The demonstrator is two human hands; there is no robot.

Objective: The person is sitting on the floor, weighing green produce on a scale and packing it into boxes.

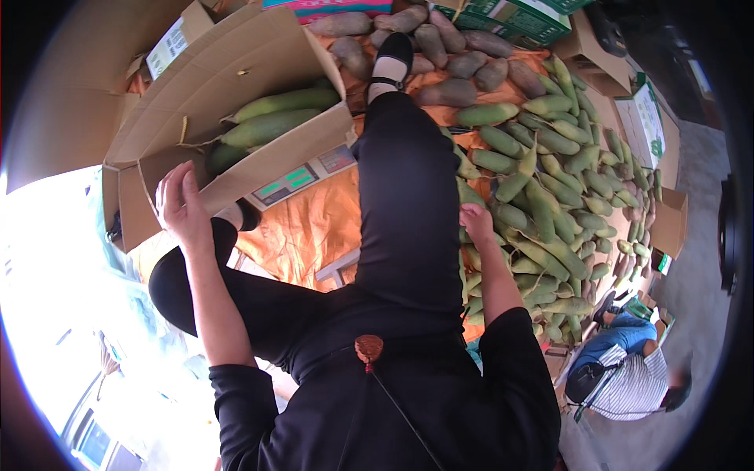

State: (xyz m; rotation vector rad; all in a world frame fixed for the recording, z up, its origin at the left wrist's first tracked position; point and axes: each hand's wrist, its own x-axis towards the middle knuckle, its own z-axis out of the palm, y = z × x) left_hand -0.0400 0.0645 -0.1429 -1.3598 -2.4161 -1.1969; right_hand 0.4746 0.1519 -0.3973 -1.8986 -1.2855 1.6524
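An open cardboard box [267, 169] with several long green radishes [271, 127] in it stands on a scale with green-lit displays [287, 184]. My left hand [182, 206] is at the box's near left corner, its fingers stretched out and nothing visible in them. Beside my right thigh, my right hand [476, 223] is at the left edge of a big pile of green radishes [550, 196]. Its fingertips are partly hidden, so I cannot tell whether they grip a radish.
Reddish-purple radishes [448, 93] lie beyond my outstretched foot on an orange sheet [302, 228]. Green printed cartons [510, 20] stand at the back. Another cardboard box [669, 220] is at the right. A person in a striped top [628, 385] is at the lower right.
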